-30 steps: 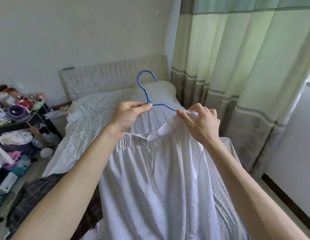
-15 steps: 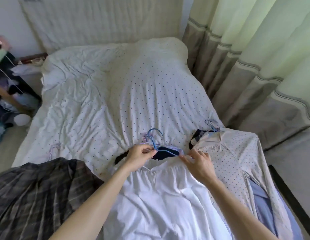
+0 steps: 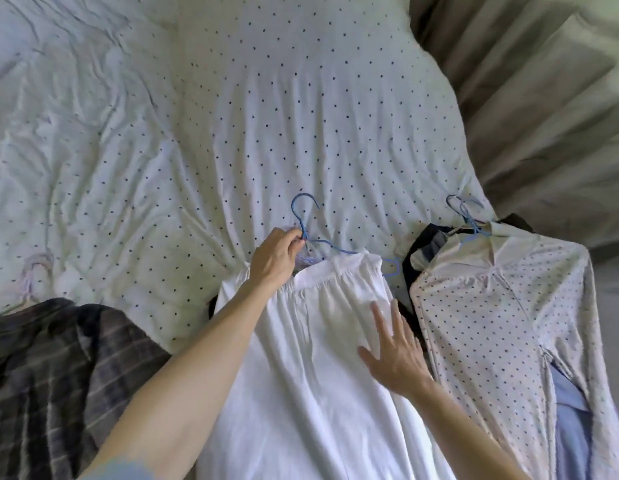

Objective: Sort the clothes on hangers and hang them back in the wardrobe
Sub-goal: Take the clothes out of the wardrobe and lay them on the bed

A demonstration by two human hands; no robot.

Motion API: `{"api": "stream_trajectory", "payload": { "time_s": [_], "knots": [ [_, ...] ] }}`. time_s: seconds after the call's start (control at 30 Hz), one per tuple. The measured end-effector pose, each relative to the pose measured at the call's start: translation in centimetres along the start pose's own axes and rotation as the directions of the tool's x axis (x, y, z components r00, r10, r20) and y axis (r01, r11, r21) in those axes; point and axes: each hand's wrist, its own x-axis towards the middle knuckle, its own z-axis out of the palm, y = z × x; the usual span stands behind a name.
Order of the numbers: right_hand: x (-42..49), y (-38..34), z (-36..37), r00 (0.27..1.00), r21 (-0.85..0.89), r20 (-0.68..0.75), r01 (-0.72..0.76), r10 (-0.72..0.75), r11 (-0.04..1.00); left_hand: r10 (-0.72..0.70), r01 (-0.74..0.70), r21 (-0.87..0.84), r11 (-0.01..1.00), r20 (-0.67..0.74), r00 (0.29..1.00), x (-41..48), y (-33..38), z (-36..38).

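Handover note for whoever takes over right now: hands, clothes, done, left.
Left hand pinches the neck of the blue hanger. Right hand lies flat and open on the white garment.
The white garment is on that hanger, lying on the bed. The dotted shirt, on its own hanger, lies to its right, and the plaid garment to its left.
Done: white and dotted pieces are on hangers.
Left: hang everything in the wardrobe, which is not in view.

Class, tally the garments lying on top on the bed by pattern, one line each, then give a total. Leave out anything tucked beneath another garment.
Plain white garment: 1
Dotted shirt: 1
Plaid garment: 1
Total: 3
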Motion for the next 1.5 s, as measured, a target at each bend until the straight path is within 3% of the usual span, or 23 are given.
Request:
{"api": "stream_trajectory", "payload": {
  "time_s": [0.1,0.2,0.27,0.43,0.57,0.73,0.83,0.93,1.1,1.27,1.37,1.5],
  "knots": [
    [0.1,0.3,5.5,0.977,-0.084,0.213,0.027,-0.009,0.996,-0.085,0.072,0.114,0.991,0.111,0.990,1.8,-3.6,4.2],
    [0.0,0.3,9.1,0.974,-0.162,0.228,0.040,-0.002,0.986,-0.221,0.138,0.308,0.941,0.254,0.942,2.7,-5.7,7.4],
    [0.3,0.5,10.0,0.975,-0.182,0.223,0.043,-0.001,0.982,-0.254,0.144,0.386,0.911,0.250,0.934,2.2,-6.2,9.1],
    [1.3,1.8,9.5,0.967,-0.198,0.247,0.108,-0.057,0.974,-0.115,0.061,0.364,0.930,0.130,0.985,-0.5,-8.1,10.9],
    [0.1,1.6,9.0,0.964,-0.192,0.251,0.139,-0.088,0.972,-0.124,0.096,0.331,0.939,0.064,0.990,-2.3,-9.1,9.4],
    [-1.7,2.0,8.0,0.940,-0.169,0.330,0.153,-0.090,0.974,-0.172,0.052,0.372,0.927,0.296,0.940,-0.1,-8.2,7.2],
    [-3.2,2.6,6.9,0.938,-0.113,0.332,0.144,-0.099,0.983,-0.186,0.052,0.420,0.906,0.285,0.940,-1.1,-6.0,6.4],
    [-5.7,3.2,4.4,0.948,-0.022,0.317,0.035,-0.026,0.999,-0.228,0.051,0.442,0.895,0.357,0.906,-5.3,-2.4,6.5],
    [-13.0,7.0,0.3,0.987,0.109,0.132,-0.108,0.093,0.988,-0.189,-0.071,0.422,0.904,0.542,0.819,-15.3,4.2,8.7],
    [-24.8,13.1,-2.4,0.977,0.209,-0.103,-0.160,0.184,0.965,-0.002,-0.325,0.326,0.888,0.709,0.705,-25.6,14.2,11.2],
    [-33.5,17.3,-2.5,0.930,0.227,-0.288,-0.166,0.229,0.960,0.130,-0.476,0.282,0.833,0.737,0.663,-30.8,21.2,12.4],
    [-45.6,22.4,0.0,0.823,0.312,-0.416,-0.271,0.388,0.910,0.308,-0.695,0.266,0.668,0.751,0.584,-37.4,30.2,14.3]
  ]
}}
